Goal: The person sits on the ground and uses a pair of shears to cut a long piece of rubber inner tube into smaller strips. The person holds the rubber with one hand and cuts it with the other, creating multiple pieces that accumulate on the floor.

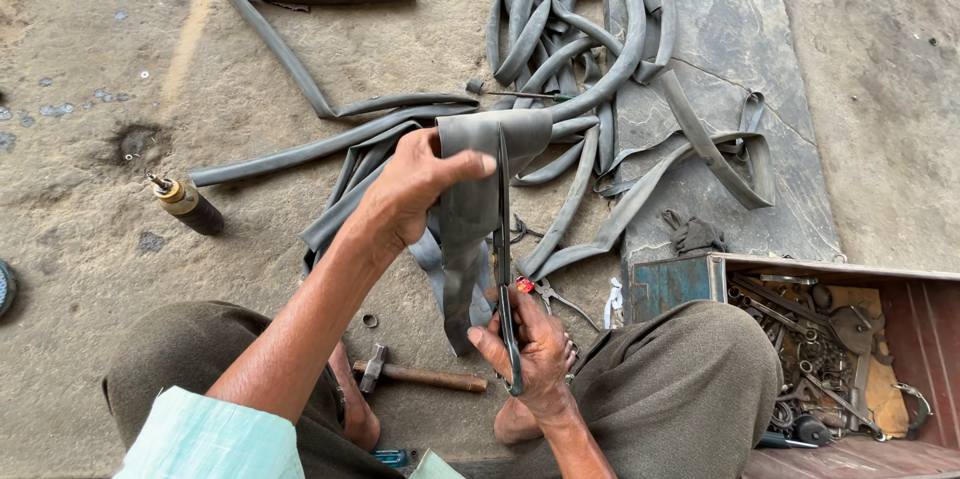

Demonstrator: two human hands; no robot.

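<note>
My left hand [412, 191] grips the top fold of a grey rubber inner-tube strip [468, 219] and holds it up so it hangs down in front of me. My right hand [530, 349] is closed on the handles of long scissors [503, 239]. The blades point upward along the strip's right edge, up to the fold. Both hands are above my knees as I squat on the ground.
A heap of cut inner tubes [590, 49] lies ahead, partly on a stone slab [740, 39]. A hammer [420, 375] lies between my feet, a small dark bottle [185, 203] at the left. An open toolbox [830, 339] full of wrenches stands at the right. Pliers [560, 297] lie near it.
</note>
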